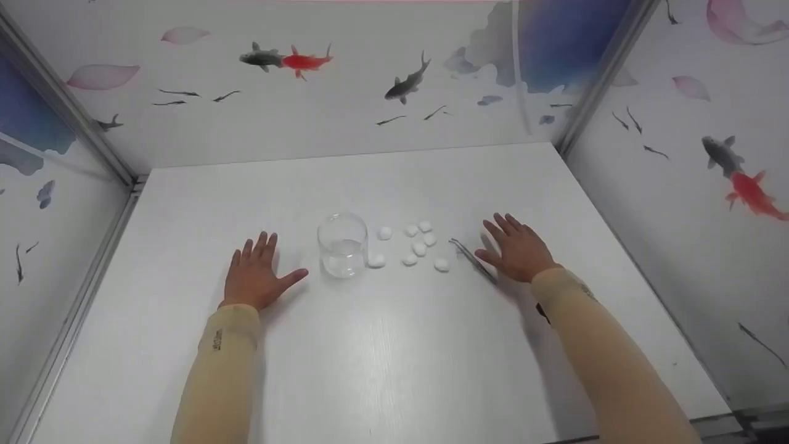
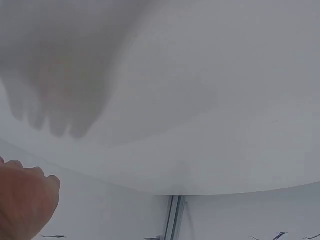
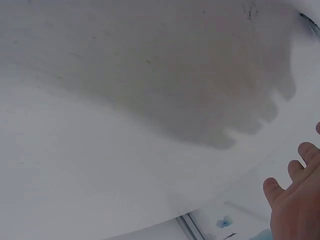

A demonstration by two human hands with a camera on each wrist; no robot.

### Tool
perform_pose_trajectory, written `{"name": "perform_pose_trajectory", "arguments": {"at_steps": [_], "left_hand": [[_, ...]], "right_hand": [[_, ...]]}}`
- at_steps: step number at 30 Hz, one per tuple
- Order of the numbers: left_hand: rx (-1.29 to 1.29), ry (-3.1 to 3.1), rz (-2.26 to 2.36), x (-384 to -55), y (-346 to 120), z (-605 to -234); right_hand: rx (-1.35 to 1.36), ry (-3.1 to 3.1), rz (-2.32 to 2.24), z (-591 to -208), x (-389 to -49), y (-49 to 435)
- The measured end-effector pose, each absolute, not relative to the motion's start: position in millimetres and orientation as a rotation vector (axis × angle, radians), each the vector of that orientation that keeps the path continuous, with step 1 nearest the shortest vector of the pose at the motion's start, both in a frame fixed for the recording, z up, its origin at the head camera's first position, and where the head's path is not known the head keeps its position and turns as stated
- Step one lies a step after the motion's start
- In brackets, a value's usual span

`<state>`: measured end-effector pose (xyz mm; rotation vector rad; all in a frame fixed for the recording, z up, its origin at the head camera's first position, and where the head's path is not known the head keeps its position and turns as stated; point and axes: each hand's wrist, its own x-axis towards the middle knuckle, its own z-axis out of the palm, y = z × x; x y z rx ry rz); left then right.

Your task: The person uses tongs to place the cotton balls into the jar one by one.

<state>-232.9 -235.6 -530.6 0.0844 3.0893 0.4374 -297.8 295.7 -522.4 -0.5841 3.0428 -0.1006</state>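
Observation:
Fingers spread and holding nothing, my left hand is over the white table, left of a clear glass jar. Several white cotton balls lie scattered to the right of the jar, one of them close against its side. Metal tweezers lie slantwise between the cotton balls and my right hand, which has its fingers extended and grips nothing. In the left wrist view, part of the left hand shows above its shadow's edge; the right wrist view shows the right hand's fingers at the corner.
The white table is bounded by printed panels at the back and both sides, with fish and petals on them. Metal posts stand at the rear corners. Hand shadows fall on the tabletop.

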Motion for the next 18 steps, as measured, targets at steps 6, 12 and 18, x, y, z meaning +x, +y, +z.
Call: {"name": "perform_pose_trajectory", "arguments": {"at_steps": [6,12,18], "left_hand": [[0.12,3.055,0.452,-234.8,-222.0,-531.6],[0.149,3.038,0.547,-238.5,-206.0,-531.3],[0.079,2.95,0.709,-240.3,-189.4,-531.6]], "right_hand": [[-0.607,3.035,-0.081,-521.0,-295.8,294.9],[-0.632,3.026,-0.076,-515.0,-291.9,288.3],[-0.667,3.002,-0.05,-510.2,-286.5,278.3]]}}
